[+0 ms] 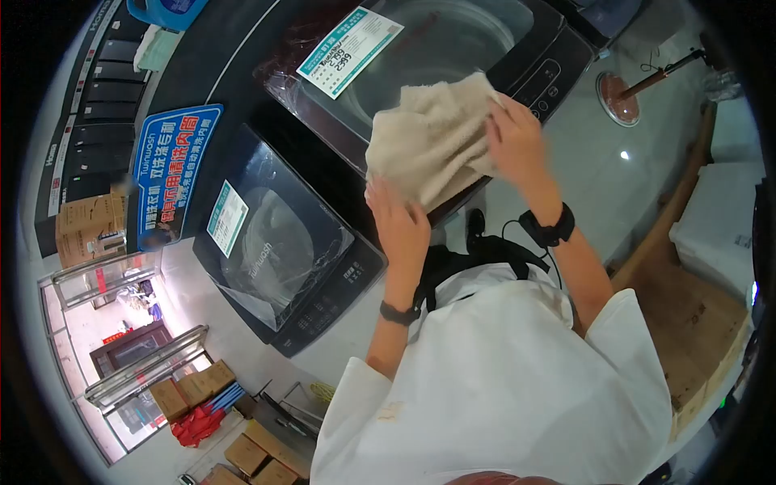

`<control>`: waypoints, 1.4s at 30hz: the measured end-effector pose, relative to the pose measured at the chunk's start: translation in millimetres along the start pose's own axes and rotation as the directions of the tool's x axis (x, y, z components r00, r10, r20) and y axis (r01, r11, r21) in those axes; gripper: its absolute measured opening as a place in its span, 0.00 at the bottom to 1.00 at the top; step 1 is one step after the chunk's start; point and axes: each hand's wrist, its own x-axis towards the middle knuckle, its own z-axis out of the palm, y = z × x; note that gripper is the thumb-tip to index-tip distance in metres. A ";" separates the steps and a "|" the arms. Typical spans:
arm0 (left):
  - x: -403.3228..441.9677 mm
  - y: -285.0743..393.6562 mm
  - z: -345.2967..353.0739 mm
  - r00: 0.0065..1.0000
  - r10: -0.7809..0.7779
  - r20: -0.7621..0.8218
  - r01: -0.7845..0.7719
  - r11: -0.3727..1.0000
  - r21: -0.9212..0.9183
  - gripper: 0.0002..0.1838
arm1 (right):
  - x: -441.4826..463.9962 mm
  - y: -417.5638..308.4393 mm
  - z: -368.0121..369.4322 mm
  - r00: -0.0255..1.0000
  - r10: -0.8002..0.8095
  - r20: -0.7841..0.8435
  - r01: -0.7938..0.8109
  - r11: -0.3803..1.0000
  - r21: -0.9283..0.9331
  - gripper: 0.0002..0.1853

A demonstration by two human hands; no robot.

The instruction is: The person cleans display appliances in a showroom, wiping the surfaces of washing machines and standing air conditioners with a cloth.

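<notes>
"Where to find the cloth (428,137)?"

"Over the near edge of the washing machine (558,48), partly across the clear lid (461,40). Beige, rumpled, drawn out into folds. Cannot tell how much of it touches the lid."

"And the left hand (400,226)?"

"Half open, fingers bent against the cloth's lower left edge, thumb set apart. Cannot tell how firmly gripped, if at all."

"Right hand (517,145)?"

"Mostly closed, pinching the cloth's right edge below its top corner, just beside the control panel (543,85)."

"Anything at the wrists?"

"A dark band (400,314) on the left, a black strap (550,226) on the right."

"Around the cloth?"

"A price card (349,52) just past it, on the same machine. To the left, a second washing machine (323,279) with its own card (228,218); beyond that, a blue sign (174,174)."

"Farther out?"

"Cartons (194,388) at lower left, a round-based stand (621,101) at upper right, a white box (715,230) at far right."
</notes>
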 end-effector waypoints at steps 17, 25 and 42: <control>14.2 -26.8 9.1 0.999 0.043 -0.019 -0.043 0.999 0.001 0.35 | -0.1 -42.9 56.4 0.932 -0.190 0.309 0.204 0.979 -0.013 0.25; 12.9 -15.2 15.1 0.998 -0.041 -0.052 0.044 0.997 0.059 0.36 | -29.2 -69.9 54.9 0.860 -0.415 0.298 0.391 0.910 0.140 0.24; 21.8 22.2 36.8 0.997 0.062 0.037 -0.064 0.996 0.066 0.35 | -9.0 -46.2 65.0 0.926 -0.299 0.230 0.299 0.954 0.036 0.19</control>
